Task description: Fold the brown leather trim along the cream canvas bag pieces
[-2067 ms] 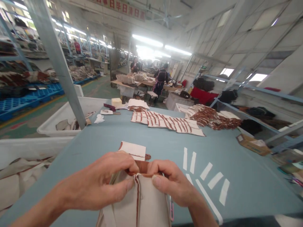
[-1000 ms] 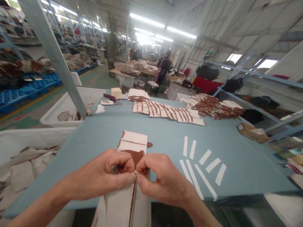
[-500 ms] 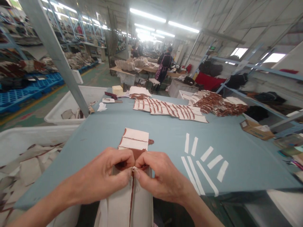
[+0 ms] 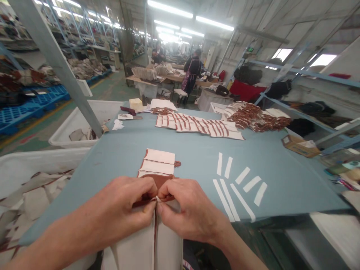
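A pale leather piece with a brown reverse side (image 4: 168, 243) hangs over the table's near edge, a dark seam running down its middle. At the top end of that seam, my left hand (image 4: 137, 204) pinches the edge between thumb and fingers. Right beside it, my right hand (image 4: 180, 206) pinches the same edge from the other side, the thumbs almost touching. Just beyond the hands lies a stack of similar pale pieces (image 4: 157, 155) with brown edges, on the blue-grey table (image 4: 194, 157).
White strips (image 4: 225, 198) are fanned out on the right. Farther back lie a row of overlapping pale panels (image 4: 197, 125) and a brown-and-white heap (image 4: 253, 116). A cardboard box (image 4: 300, 145) sits at the right edge. White bins (image 4: 81, 142) and a slanted metal post (image 4: 56, 63) stand left.
The view has shifted slightly, so the table's contents appear a little higher and more to the left. Both hands keep their pinch at the seam end, and the leather piece below spreads somewhat wider.
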`<act>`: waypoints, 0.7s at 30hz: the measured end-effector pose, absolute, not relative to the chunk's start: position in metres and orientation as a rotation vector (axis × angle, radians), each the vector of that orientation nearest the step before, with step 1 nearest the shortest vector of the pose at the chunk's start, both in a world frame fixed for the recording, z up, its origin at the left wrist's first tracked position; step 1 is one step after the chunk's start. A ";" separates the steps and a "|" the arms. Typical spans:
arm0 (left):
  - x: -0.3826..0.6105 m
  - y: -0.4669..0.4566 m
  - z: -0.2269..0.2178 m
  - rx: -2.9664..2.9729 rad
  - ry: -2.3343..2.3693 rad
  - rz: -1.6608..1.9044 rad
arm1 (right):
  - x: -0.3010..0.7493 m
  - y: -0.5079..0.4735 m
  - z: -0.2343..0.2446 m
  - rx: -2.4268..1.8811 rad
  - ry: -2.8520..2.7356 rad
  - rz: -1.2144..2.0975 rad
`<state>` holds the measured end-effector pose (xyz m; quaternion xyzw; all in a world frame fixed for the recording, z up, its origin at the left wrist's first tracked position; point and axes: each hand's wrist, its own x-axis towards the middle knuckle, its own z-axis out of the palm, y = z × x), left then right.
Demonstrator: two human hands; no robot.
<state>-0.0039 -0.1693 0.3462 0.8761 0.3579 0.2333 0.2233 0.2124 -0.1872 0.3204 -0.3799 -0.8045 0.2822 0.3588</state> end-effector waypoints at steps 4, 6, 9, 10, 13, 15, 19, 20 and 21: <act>0.006 -0.171 0.351 2.443 0.904 0.671 | 0.212 -0.188 0.323 -1.023 -2.041 0.808; 0.007 -0.170 0.351 2.419 0.857 0.640 | 0.212 -0.187 0.324 -1.009 -2.044 0.805; 0.006 -0.168 0.349 2.404 0.766 0.596 | 0.214 -0.185 0.324 -1.005 -2.057 0.820; 0.005 -0.167 0.349 2.410 0.722 0.594 | 0.215 -0.185 0.324 -1.003 -2.061 0.852; 0.000 -0.164 0.347 2.406 0.666 0.540 | 0.218 -0.180 0.323 -0.972 -2.072 1.029; -0.005 -0.161 0.342 2.374 0.734 0.473 | 0.219 -0.177 0.323 -0.986 -2.095 1.079; -0.016 -0.156 0.329 2.320 0.916 0.366 | 0.216 -0.171 0.322 -1.098 -2.182 0.931; -0.018 -0.155 0.326 2.321 0.940 0.353 | 0.215 -0.170 0.321 -1.115 -2.200 0.891; -0.019 -0.154 0.325 2.332 0.953 0.355 | 0.213 -0.169 0.321 -1.127 -2.216 0.854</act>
